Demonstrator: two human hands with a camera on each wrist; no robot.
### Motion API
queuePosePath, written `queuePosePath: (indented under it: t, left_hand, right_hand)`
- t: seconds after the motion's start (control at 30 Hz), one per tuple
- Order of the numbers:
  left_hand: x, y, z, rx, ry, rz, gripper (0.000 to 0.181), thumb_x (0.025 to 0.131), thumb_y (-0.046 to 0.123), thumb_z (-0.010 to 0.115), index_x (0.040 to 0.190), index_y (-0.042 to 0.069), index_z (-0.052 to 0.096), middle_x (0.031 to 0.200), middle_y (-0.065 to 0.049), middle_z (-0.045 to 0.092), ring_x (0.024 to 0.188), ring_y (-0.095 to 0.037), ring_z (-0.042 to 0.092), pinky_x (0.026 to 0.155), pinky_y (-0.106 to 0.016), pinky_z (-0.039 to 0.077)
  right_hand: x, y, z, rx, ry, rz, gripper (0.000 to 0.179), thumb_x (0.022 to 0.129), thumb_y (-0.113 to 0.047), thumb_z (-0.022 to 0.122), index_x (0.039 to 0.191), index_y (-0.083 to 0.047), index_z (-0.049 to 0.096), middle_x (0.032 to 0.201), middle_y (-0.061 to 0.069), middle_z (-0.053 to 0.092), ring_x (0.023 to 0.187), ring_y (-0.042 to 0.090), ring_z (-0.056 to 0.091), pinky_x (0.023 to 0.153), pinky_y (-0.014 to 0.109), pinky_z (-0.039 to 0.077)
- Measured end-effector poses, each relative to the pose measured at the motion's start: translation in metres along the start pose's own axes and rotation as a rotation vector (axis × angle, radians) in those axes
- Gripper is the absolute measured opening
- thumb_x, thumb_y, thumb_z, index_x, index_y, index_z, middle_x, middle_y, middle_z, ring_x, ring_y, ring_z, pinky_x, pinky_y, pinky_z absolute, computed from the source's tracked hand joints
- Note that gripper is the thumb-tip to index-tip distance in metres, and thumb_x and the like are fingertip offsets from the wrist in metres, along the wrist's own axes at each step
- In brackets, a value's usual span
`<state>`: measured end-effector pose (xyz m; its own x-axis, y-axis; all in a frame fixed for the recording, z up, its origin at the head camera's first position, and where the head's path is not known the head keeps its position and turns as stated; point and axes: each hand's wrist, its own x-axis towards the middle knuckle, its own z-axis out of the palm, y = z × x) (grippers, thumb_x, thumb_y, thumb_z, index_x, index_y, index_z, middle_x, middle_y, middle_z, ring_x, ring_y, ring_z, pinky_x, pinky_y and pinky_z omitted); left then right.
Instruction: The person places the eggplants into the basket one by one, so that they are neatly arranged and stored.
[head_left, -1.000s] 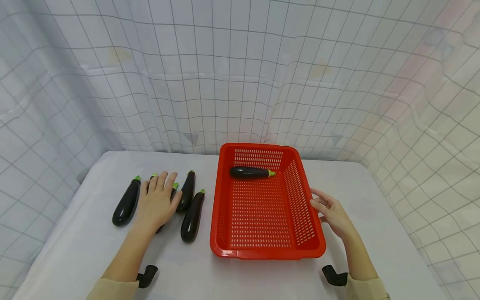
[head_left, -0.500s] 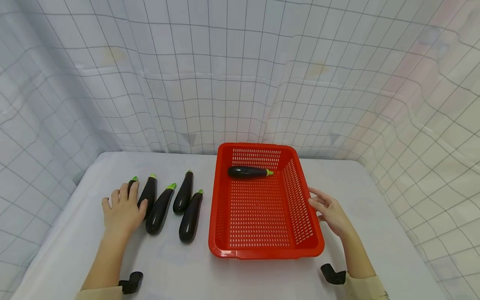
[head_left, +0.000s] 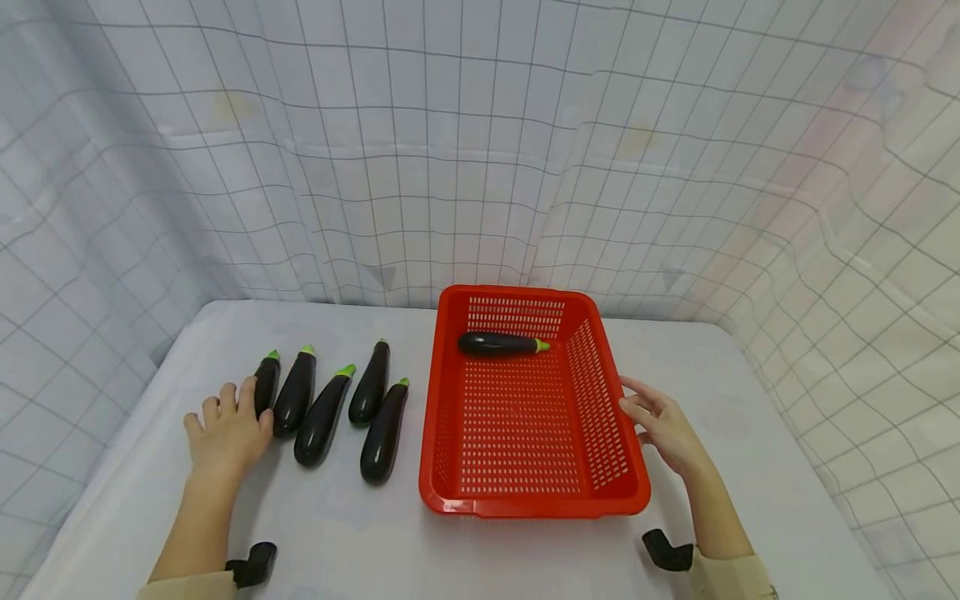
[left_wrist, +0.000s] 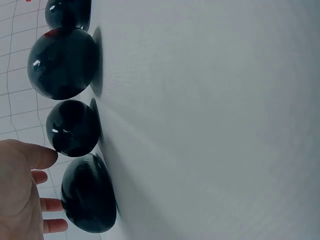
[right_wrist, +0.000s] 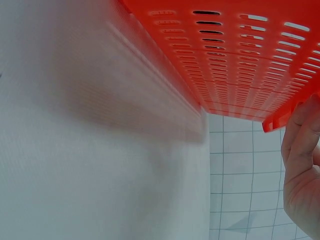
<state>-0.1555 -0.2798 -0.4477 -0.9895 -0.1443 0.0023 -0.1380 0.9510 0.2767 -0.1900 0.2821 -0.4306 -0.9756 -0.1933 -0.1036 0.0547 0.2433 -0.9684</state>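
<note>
Black and glossy, the leftmost eggplant [head_left: 267,383] lies beside the left hand [head_left: 227,437], its fingers spread wide; a thumb so near could roll the neighbouring eggplant [head_left: 296,393] away. Right hand [head_left: 669,427] touches the red basket's [head_left: 532,507] right rim, whether pinching I cannot tell

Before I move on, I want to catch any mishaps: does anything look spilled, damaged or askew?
Nothing stands out. Five eggplants lie on the white tabletop, the leftmost by the left hand; a sixth eggplant lies crosswise in the red perforated basket, beside the right hand. No spill or damage shows.
</note>
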Motion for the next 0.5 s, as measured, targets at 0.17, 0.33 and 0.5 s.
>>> queuePosePath:
  t: [0.17, 0.33, 0.5]
  left_hand:
    - [0.000, -0.004, 0.001, 0.001, -0.013, -0.016, 0.055, 0.094, 0.023, 0.037, 0.136, -0.004, 0.016, 0.127, -0.034, 0.017, 0.110, -0.055, 0.017, 0.085, -0.066, 0.011]
    - [-0.001, -0.008, 0.003, 0.003, -0.027, -0.037, 0.057, 0.093, 0.023, 0.040, 0.136, -0.005, 0.015, 0.124, -0.035, 0.018, 0.107, -0.055, 0.019, 0.084, -0.066, 0.012]
    - [0.000, -0.012, 0.005, 0.002, -0.039, -0.050, 0.059, 0.092, 0.025, 0.041, 0.135, -0.007, 0.014, 0.120, -0.036, 0.018, 0.105, -0.056, 0.018, 0.083, -0.066, 0.013]
  right_hand:
    - [0.000, 0.000, 0.000, 0.004, -0.001, 0.000, 0.055, 0.092, -0.023, 0.054, 0.140, -0.005, 0.033, 0.092, -0.001, 0.060, 0.072, 0.013, 0.061, 0.059, 0.031, 0.053]
    - [0.000, 0.000, 0.000, 0.001, -0.001, 0.000, 0.054, 0.093, -0.022, 0.054, 0.139, -0.005, 0.034, 0.092, 0.000, 0.060, 0.072, 0.013, 0.061, 0.058, 0.031, 0.053]
    - [0.000, 0.000, -0.001, -0.010, -0.001, -0.008, 0.054, 0.093, -0.023, 0.054, 0.140, -0.005, 0.034, 0.092, -0.001, 0.060, 0.072, 0.013, 0.061, 0.058, 0.031, 0.053]
